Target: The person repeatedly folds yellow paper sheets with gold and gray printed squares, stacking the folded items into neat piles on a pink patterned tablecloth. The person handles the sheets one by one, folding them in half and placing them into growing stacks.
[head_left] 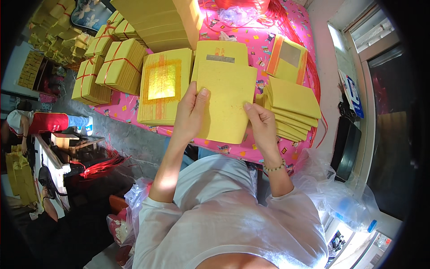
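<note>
My left hand and my right hand hold a yellow sheaf of joss paper by its two side edges, thumbs on the face toward me. Just beyond it lies more yellow paper with a dark silver patch. Left of my left hand stands a thick stack topped with a gold foil square and orange print. By my right hand, folded yellow bundles lie overlapped in a leaning pile. Further back is a yellow pad with a grey square and orange side bands.
A pink patterned cloth covers the table. Bundles tied with red string stand at its left, beside a tall yellow block. Red strands trail down the right edge. Another person is at far left, clear plastic bags at lower right.
</note>
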Available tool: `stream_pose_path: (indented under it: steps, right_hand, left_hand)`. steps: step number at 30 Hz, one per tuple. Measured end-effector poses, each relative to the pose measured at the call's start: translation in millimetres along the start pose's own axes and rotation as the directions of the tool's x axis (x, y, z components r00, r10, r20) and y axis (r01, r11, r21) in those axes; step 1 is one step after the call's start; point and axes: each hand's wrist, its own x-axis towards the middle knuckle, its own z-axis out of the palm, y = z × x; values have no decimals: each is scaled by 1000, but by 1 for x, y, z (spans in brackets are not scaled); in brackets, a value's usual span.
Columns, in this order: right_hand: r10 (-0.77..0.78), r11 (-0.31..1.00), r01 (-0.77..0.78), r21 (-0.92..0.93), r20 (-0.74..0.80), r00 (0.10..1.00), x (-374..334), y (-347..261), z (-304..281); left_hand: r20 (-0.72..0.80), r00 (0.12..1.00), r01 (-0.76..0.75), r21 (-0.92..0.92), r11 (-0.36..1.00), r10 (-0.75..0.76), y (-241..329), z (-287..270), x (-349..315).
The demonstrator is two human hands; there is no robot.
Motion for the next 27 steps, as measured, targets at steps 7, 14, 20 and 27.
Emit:
stream_pose_path:
  steps: [7, 14, 20, 27]
  right_hand:
    - [30, 998, -29, 61, -13, 999, -2, 0, 0]
    - [44, 995, -48, 83, 56, 997, -8, -10, 3]
    - [34, 994, -44, 98, 99, 995, -12, -5, -1]
    - [78, 997, -77, -30, 66, 995, -17, 7, -9]
  left_hand:
    - [0, 1000, 11, 93, 996, -11, -1, 1, -2]
    - [40, 999, 9, 97, 995, -12, 1, 2, 0]
    - [51, 999, 5, 14, 1000, -5, 0, 4, 2]
    - [49, 999, -8, 100, 995, 3, 2, 7, 3]
